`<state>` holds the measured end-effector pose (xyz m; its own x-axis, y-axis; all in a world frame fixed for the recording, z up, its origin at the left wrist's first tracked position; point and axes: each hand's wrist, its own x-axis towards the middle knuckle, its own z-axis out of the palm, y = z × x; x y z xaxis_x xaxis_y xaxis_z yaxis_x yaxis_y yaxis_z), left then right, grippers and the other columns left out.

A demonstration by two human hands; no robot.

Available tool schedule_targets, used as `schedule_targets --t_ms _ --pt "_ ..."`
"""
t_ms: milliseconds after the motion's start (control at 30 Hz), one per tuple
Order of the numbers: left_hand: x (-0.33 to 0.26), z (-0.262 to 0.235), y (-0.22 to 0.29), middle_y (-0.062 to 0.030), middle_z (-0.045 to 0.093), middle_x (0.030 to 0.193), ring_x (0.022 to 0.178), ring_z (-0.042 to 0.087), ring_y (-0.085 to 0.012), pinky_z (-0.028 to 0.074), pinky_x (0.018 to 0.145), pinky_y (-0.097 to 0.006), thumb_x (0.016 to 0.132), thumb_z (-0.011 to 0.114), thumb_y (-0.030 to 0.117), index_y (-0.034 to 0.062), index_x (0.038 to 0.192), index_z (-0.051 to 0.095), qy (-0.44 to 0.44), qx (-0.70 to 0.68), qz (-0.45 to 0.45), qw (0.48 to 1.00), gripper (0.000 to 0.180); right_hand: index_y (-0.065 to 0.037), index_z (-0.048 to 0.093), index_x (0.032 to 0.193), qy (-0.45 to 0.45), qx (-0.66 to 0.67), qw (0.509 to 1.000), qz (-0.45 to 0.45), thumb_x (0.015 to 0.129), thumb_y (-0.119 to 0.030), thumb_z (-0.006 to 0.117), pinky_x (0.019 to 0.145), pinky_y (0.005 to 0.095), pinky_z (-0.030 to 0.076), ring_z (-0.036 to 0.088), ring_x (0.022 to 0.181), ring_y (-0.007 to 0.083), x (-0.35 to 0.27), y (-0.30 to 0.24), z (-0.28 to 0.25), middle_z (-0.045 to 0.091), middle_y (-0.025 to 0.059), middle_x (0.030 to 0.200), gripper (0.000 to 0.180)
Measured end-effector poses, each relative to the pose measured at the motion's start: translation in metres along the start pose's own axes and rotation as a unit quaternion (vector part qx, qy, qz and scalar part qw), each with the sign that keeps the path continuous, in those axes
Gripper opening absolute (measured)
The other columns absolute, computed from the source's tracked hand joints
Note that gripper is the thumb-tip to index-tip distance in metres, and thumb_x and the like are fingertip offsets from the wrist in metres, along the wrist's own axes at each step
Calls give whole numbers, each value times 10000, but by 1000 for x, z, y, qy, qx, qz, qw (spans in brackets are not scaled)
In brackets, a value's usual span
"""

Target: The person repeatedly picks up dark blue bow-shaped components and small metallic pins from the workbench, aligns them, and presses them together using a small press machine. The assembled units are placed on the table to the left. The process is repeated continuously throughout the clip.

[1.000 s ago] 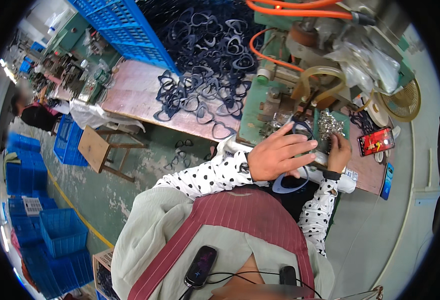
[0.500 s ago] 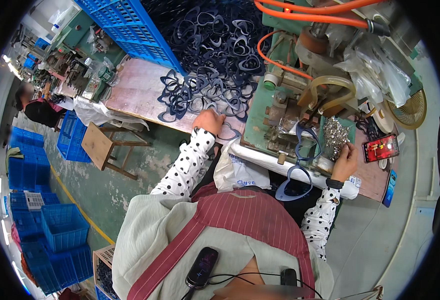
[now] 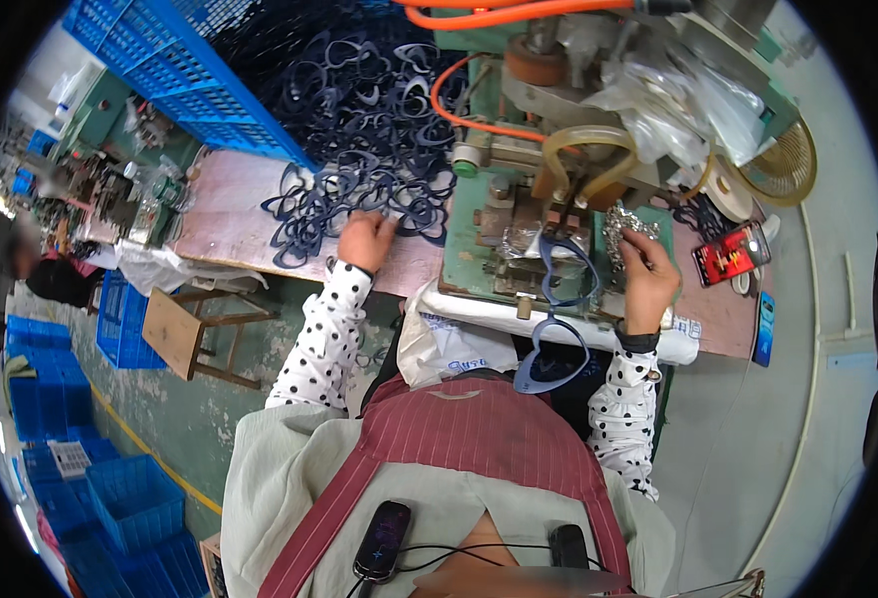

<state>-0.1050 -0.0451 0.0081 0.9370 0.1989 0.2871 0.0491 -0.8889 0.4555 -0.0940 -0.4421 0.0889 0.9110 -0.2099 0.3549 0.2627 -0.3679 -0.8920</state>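
Note:
My left hand (image 3: 366,241), fingers curled, rests at the near edge of a heap of dark blue plastic glasses frames (image 3: 304,214). Whatever lies in its grip is hidden by the fingers. With fingertips drawn together, my right hand (image 3: 650,281) reaches into a pile of small silvery metal parts (image 3: 620,227); I cannot make out what it pinches. Between my hands, one blue glasses frame (image 3: 553,367) hangs from the green bench machine (image 3: 466,261). Its upper loop lies against the machine's front, while the lower loop dangles over the table's front edge.
A blue plastic crate (image 3: 185,85) stands tilted at the back left. Orange hoses (image 3: 519,17) cross above the machine. A phone (image 3: 733,256) lies at the right, near a small fan (image 3: 780,164). A wooden stool (image 3: 175,334) and stacked blue crates (image 3: 135,503) stand at the left.
The view has shifted, so the bench appears further left. My right hand has moved onto the metal parts from their near edge. My left hand stays by the heap; the hanging frame remains at the machine.

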Motion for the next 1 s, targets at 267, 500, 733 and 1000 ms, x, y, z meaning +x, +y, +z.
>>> schedule_targets --t_ms 267,500,733,1000 --pt "4 -54 98 -190 590 763 639 586 -391 436 523 -464 937 563 186 28 853 487 147 -80 47 985 195 -15 652 1005 -103 113 987 56 744 -26 713 525 181 320 396 578 17 -16 -79 24 657 -7 794 269" --pt "-1 -69 142 -119 668 825 694 684 -269 519 574 -335 974 501 122 -9 1031 509 179 -232 143 945 143 0 539 1045 -110 103 986 75 725 -40 736 532 184 345 466 613 20 -11 -89 34 671 20 809 378" --pt "-27 -83 161 -111 672 922 739 676 -237 518 643 -333 853 540 -9 -2 878 565 74 -356 176 915 36 28 443 1120 -103 263 955 86 740 48 695 661 205 458 576 753 69 -12 -86 47 648 74 848 456" --pt "-30 -35 196 -191 632 1131 992 648 -321 518 854 -429 832 648 62 0 1075 587 62 -296 648 699 259 -8 516 1166 19 93 995 31 794 -18 673 683 220 462 573 733 84 5 -28 14 685 40 867 404"
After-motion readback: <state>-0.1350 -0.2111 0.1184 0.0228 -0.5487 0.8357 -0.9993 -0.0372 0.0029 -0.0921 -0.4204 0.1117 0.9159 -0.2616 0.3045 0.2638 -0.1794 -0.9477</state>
